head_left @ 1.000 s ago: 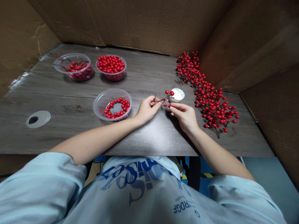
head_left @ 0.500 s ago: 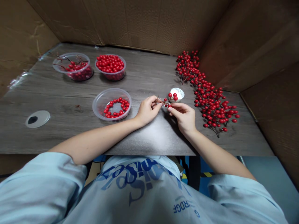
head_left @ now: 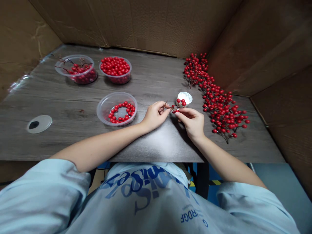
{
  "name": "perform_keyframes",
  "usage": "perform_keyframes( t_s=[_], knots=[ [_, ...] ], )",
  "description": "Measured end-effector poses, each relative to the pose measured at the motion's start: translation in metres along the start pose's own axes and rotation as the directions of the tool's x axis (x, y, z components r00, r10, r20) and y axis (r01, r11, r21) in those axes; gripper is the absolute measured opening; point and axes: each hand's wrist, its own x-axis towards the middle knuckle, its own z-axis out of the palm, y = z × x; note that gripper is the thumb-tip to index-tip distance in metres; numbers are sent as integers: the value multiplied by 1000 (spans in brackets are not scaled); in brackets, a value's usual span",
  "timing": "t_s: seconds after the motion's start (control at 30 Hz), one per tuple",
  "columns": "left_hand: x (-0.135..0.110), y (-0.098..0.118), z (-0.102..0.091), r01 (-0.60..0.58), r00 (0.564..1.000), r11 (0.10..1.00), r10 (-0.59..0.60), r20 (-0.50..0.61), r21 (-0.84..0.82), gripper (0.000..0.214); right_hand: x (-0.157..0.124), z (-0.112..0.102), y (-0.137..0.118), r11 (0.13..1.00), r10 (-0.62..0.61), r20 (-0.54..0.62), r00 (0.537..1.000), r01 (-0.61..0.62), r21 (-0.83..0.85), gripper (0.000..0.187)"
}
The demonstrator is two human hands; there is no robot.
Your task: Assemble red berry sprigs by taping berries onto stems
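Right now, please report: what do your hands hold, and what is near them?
Left hand, right hand pinching red berry sprig. Small white dish just beyond.

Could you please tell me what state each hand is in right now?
Left hand: closed, pinching the stem of a red berry sprig.
Right hand: closed, pinching the same sprig beside its berries.

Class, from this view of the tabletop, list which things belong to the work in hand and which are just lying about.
Belong to the work: left hand, right hand, red berry sprig pinched between them, small white dish, pile of berry branches, clear tub holding a ring of berries, two clear tubs of berries.

Just lying about: pale round disc, cardboard walls.
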Motion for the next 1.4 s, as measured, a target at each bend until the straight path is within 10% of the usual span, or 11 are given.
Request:
perform_keyframes(
  t_s=[1.4],
  knots=[
    [1, -2, 1, -4, 1000, 999, 4, -21, -37, 14, -1, 2, 2, 999, 12, -3, 1000, -13, -33, 17]
  ],
)
